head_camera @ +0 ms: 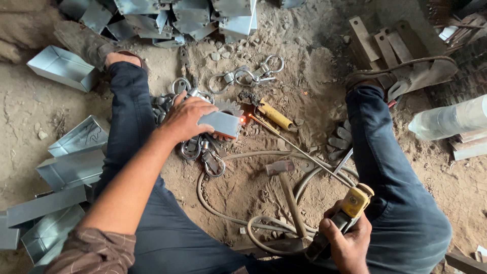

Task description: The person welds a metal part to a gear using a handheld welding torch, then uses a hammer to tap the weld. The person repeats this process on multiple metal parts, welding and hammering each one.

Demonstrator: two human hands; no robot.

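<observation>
A small grey metal piece (219, 123) is gripped at its left end by the left hand (186, 117), fingers closed over it, and is held flat just above the dirt floor (304, 76) in the middle of the scene, between the person's two legs in dark blue trousers (390, 172). A yellow-headed electrode holder (350, 205) is clasped in the closed right hand (347, 243) at the near right, and its long thin welding rod (299, 149) is stretched away to the left, its tip met by an orange glow (243, 120) at the right edge of the metal piece. Beneath and just left of the piece a toothed gear (229, 107) and a heap of metal rings and clasps (200, 149) are seen; further rings (248, 76) are scattered on the ground beyond. A yellow-handled tool (274, 115) is laid just right of the glow, a hammer (284, 177) is set on the ground nearer, across pale coiled cable (223, 213), and a grey glove (341, 139) is left by the right leg. Folded sheet-metal boxes (71, 152) are stacked along the left side and at the far edge, with flat metal brackets (385, 45) at the far right.
</observation>
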